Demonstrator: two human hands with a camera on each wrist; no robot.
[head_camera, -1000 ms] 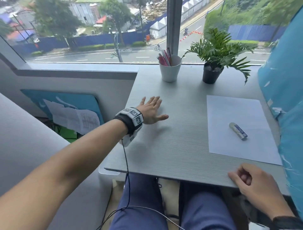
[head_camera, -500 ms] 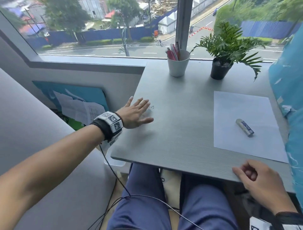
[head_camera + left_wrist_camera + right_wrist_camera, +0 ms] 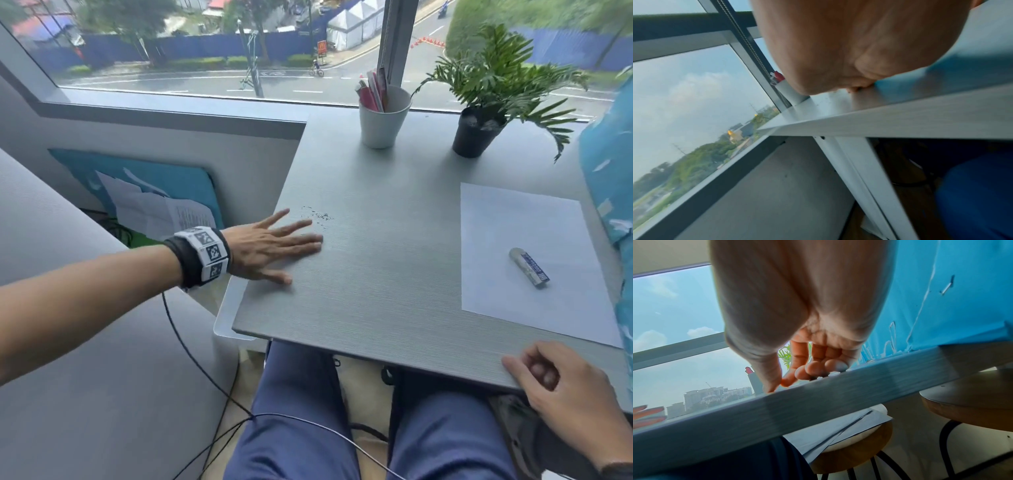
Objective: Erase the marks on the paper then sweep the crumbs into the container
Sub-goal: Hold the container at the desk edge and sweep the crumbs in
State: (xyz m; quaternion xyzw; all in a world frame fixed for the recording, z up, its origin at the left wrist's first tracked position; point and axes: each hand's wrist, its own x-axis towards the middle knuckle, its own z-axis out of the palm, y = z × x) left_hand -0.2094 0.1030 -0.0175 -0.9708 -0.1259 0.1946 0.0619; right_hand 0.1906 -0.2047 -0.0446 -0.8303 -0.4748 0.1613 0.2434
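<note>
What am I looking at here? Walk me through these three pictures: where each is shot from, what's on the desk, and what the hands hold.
No machine here: a person wears three cameras. The head view looks down on a grey desk. The other two look along each wrist, under the palm.

The left hand lies flat, fingers straight, beside dark eraser crumbs. The right hand rests loosely curled at the near edge. Neither holds anything.

On the desk lie a sheet of paper with an eraser on it, a white cup of pens and a potted plant. A white container pokes out below the left edge.
</note>
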